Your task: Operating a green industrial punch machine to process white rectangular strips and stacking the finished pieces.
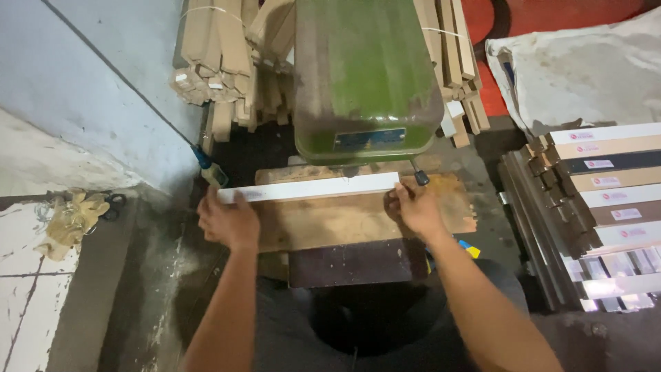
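the green machine looms over the wooden counter, its head overhanging the white strip's middle. bundled wood strips stand behind, stacked mouldings lie to the right. the white strip lies flat across the counter, long axis left to right. the left hand presses its left end with curled fingers; the right hand pinches the right end.

The white strip looks smooth and matt. The bench is bare, worn wood. The green machine housing is painted metal, scuffed and dull.
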